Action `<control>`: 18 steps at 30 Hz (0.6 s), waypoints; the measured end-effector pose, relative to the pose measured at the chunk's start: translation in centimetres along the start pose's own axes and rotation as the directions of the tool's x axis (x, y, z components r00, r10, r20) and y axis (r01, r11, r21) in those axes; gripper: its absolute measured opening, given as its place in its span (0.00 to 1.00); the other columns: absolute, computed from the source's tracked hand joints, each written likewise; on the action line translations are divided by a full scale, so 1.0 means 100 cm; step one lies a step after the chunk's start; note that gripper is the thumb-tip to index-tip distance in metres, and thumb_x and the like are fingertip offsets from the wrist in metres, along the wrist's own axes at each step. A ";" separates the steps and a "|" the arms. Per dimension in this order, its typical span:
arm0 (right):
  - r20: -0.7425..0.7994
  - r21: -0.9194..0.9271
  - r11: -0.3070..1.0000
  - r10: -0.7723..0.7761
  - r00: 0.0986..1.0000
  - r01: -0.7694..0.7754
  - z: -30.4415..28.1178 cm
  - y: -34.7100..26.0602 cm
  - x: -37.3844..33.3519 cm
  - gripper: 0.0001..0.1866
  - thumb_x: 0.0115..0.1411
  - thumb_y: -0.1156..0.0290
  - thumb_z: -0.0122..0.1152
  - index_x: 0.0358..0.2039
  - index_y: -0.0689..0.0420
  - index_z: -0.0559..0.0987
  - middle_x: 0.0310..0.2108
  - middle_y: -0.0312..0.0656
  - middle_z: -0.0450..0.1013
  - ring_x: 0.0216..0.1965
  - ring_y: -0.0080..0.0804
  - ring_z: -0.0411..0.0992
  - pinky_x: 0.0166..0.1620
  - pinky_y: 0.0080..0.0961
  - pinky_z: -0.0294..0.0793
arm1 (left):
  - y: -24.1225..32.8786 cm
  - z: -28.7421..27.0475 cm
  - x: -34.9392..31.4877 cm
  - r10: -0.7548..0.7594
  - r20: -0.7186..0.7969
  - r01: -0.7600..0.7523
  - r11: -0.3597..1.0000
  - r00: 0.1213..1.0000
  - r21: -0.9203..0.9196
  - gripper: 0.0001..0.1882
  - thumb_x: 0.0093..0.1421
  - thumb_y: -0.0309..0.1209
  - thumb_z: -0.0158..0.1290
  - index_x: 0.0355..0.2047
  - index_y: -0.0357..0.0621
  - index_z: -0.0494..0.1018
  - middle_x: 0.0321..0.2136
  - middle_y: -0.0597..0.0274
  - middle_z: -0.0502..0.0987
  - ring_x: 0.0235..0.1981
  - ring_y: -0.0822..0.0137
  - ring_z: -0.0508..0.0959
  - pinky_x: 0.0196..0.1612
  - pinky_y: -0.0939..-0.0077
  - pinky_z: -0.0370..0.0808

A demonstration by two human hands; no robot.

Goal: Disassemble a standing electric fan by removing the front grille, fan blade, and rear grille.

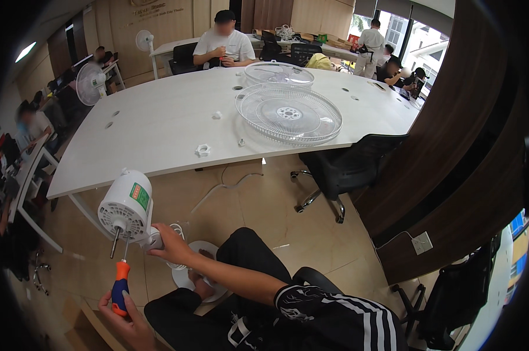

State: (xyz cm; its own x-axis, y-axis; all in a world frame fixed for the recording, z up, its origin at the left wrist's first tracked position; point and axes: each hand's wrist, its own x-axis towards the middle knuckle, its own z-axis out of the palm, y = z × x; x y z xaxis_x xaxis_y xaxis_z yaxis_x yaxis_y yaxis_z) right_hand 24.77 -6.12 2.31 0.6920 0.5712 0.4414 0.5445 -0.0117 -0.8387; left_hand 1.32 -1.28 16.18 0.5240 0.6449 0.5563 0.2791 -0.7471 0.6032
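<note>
A white fan motor housing (pixel 119 193) with a green label stands tilted in front of me, its metal shaft (pixel 115 244) pointing down toward me. My right hand (pixel 174 245) is closed around the fan's neck (pixel 153 238) just below the housing. In my left hand (pixel 135 325) is a screwdriver (pixel 120 288) with an orange and blue handle, held by the fingers near its lower end. The screwdriver's blade reaches up to the vented front of the housing beside the shaft; its tip is hard to make out. My bare feet rest on the round white fan base (pixel 184 279).
On the white table (pixel 153 137) lie a fan grille (pixel 317 120), a second grille (pixel 279 73) and a white plastic nut (pixel 203 151). A black office chair (pixel 349 169) stands right. Across the table a person (pixel 225 47) sits working. A cardboard box (pixel 86 324) is lower left.
</note>
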 end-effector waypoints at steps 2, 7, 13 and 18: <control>0.001 -0.002 1.000 -0.007 1.000 0.007 0.001 -0.001 0.000 0.42 0.45 0.63 0.76 0.57 0.60 0.63 0.51 0.53 0.67 0.54 0.52 0.66 0.55 0.41 0.66 | -0.011 0.002 0.000 -0.193 0.071 0.198 0.977 0.979 -0.073 0.25 0.66 0.50 0.48 0.42 0.35 0.69 0.26 0.52 0.75 0.25 0.60 0.76 0.29 0.70 0.73; -0.017 -0.022 1.000 -0.021 1.000 0.020 0.006 -0.003 -0.001 0.41 0.46 0.64 0.76 0.57 0.60 0.63 0.51 0.52 0.67 0.53 0.51 0.67 0.54 0.39 0.68 | 0.004 0.006 0.008 -0.413 -0.031 0.414 0.910 0.910 0.028 0.20 0.72 0.44 0.40 0.44 0.35 0.66 0.29 0.56 0.71 0.28 0.67 0.73 0.30 0.76 0.70; -0.006 -0.013 1.000 -0.016 1.000 0.016 0.001 -0.001 0.000 0.42 0.45 0.64 0.76 0.57 0.60 0.63 0.51 0.52 0.67 0.52 0.51 0.67 0.54 0.39 0.68 | 0.025 0.037 0.014 -0.174 -0.323 0.079 0.955 0.930 -0.285 0.19 0.74 0.39 0.35 0.42 0.34 0.70 0.40 0.51 0.76 0.35 0.63 0.77 0.28 0.78 0.72; -0.013 -0.018 1.000 -0.002 1.000 0.002 -0.005 -0.007 0.000 0.42 0.44 0.65 0.76 0.56 0.60 0.63 0.50 0.52 0.67 0.54 0.52 0.66 0.55 0.41 0.66 | -0.002 0.045 0.003 -0.010 -0.277 -0.119 0.887 0.961 -0.446 0.14 0.72 0.34 0.38 0.43 0.33 0.67 0.42 0.49 0.74 0.35 0.63 0.75 0.29 0.77 0.72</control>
State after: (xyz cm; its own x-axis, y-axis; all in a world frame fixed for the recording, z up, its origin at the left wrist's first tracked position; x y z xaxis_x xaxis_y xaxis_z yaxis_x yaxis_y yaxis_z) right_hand 24.61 -6.55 3.02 0.6971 0.5606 0.4470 0.5543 -0.0259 -0.8319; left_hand 5.09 -1.66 13.63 0.2780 0.6720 0.6864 -0.1736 -0.6676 0.7240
